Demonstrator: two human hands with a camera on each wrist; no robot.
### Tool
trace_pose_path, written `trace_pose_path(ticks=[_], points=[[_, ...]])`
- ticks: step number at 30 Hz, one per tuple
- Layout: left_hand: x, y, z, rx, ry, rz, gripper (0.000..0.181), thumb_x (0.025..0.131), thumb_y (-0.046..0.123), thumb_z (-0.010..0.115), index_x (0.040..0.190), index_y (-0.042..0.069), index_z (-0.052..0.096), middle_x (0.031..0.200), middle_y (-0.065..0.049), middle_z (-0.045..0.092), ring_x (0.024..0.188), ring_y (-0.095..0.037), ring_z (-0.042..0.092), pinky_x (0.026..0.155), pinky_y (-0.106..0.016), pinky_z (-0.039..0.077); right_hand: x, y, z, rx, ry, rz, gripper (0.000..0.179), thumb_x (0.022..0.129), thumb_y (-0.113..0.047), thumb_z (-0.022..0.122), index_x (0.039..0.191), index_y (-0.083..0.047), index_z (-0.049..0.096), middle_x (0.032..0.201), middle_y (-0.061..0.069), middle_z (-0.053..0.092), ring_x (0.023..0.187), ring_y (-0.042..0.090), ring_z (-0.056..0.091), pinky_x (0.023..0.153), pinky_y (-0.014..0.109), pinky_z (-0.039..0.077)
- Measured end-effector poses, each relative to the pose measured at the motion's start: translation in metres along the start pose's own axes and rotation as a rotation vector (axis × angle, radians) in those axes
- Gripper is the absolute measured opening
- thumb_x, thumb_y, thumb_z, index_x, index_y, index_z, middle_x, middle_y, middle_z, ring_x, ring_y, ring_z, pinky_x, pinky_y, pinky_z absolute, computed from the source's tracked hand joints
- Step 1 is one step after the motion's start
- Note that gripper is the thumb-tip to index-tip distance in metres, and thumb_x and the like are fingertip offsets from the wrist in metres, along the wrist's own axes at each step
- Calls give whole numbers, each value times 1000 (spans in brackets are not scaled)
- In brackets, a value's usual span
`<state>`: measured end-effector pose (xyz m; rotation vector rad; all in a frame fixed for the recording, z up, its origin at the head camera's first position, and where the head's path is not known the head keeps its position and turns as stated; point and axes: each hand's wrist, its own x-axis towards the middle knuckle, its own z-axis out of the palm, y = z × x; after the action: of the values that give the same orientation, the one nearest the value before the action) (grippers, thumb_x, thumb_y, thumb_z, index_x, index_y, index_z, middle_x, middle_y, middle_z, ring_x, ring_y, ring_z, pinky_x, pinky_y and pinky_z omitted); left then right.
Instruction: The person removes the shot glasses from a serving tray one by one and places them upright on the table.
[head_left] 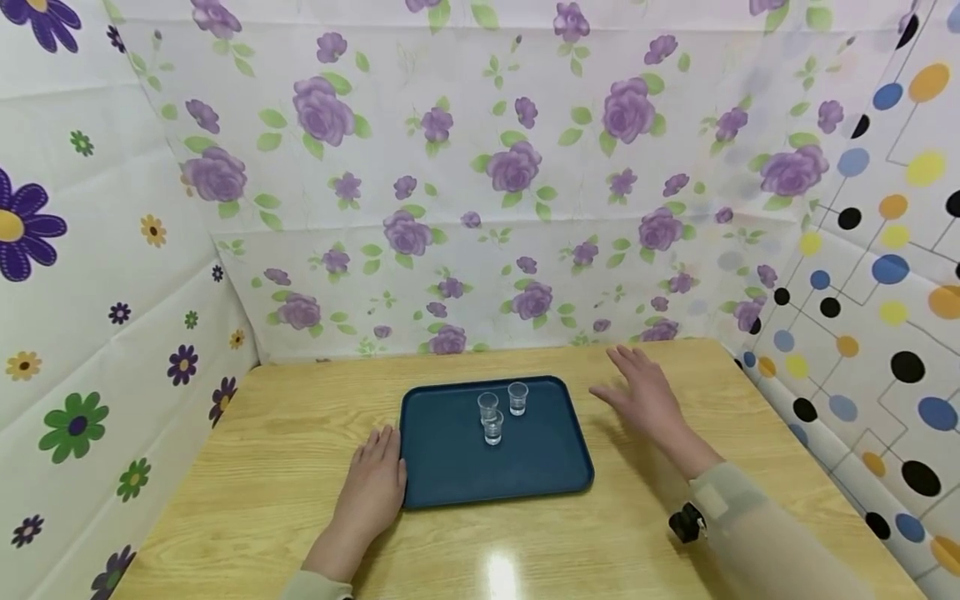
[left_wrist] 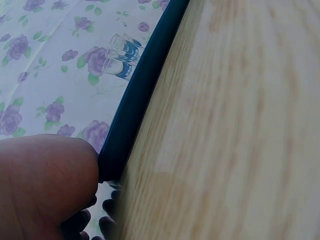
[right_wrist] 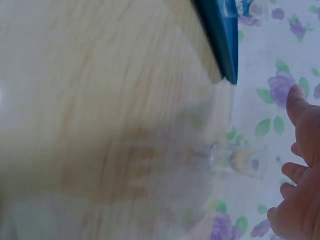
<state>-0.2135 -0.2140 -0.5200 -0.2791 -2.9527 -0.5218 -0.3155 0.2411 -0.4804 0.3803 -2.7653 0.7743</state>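
A dark blue rectangular tray (head_left: 495, 467) lies on the table, carrying three small clear shot glasses, one at the back (head_left: 517, 398) and two close together (head_left: 492, 429) near its middle. My left hand (head_left: 372, 479) rests at the tray's left edge, fingers extended along the rim; the left wrist view shows part of that hand (left_wrist: 50, 185) against the tray's side (left_wrist: 137, 95). To the right of the tray my right hand (head_left: 647, 396) hovers with spread fingers, holding nothing. Another clear glass (right_wrist: 237, 161) stands on the table near it in the right wrist view, hidden in the head view.
The light wooden table (head_left: 285, 417) ends at a flowered cloth (head_left: 465, 183) hung behind it. Patterned cloths also hang at the left (head_left: 112, 275) and right (head_left: 862, 275). A black device (head_left: 686, 523) sits at the right wrist.
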Motion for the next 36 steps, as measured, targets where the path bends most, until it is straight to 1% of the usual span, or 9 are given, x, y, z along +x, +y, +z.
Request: trace_pose_path(ticks=[5,10,18,24,31,36], points=[[1,0,-3,9,15,5,55,115,11,56,162,-14,42,170,-33,38,160,-52,30,128,-70,26,6,-17,2,-29,14,-55,86,106,-44,76,171,-2,39,175,26,35,165,48,21,131,71,12],[1,0,-4,11,8,-2,54,116,11,55,162,-14,42,170,-33,38,161,-52,30,129,-69,25,9,-31,8,-16,13,-113,84,106,-41,77,172,-5,39,175,24,37,166,45,22,133,68,12],[1,2,0,3,16,12,54,115,10,55,162,-14,43,169,-33,40,159,-52,33,128,-69,27,13,-52,13,-5,-68,-159,88,104,-41,79,173,-6,37,177,21,35,166,43,20,133,68,11],[3,2,0,9,23,3,54,115,10,56,162,-13,43,169,-32,41,160,-51,33,128,-69,28,20,-62,25,-6,-107,-219,88,104,-41,79,173,-6,37,176,21,35,165,45,23,133,67,14],[3,0,3,2,4,-7,55,115,12,56,163,-12,43,170,-32,39,161,-50,31,129,-68,25,20,-67,40,6,-159,-227,89,104,-43,77,174,-8,35,177,21,35,165,44,25,134,63,15],[0,-2,2,14,19,6,54,115,11,57,162,-13,44,169,-33,41,160,-51,33,128,-68,27,20,-72,48,19,-176,-213,88,105,-40,77,174,-8,34,176,21,36,165,44,26,134,62,14]])
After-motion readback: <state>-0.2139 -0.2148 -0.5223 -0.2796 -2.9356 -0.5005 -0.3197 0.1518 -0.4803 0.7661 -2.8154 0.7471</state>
